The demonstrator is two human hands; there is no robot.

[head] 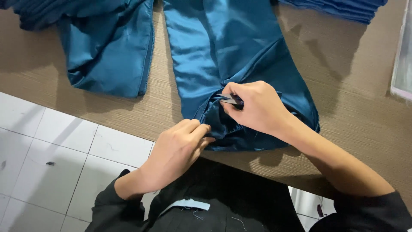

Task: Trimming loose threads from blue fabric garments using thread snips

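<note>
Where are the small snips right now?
In the head view, the snips sit centre frame in the right hand, blades pointing left over the blue garment, just above the left hand.

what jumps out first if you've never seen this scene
The shiny teal satin garment spread down the middle of the brown wood-grain table. At its near edge the right hand pinches small metal thread snips, while the left hand grips the hem. More folded teal fabric lies upper left.

The left hand (180, 144) reaches forward, fingers curled together in a pinch, wrist straight. The right hand (253, 107) sits just beyond the left hand, fingers closed, its forearm angling back to the right.
</note>
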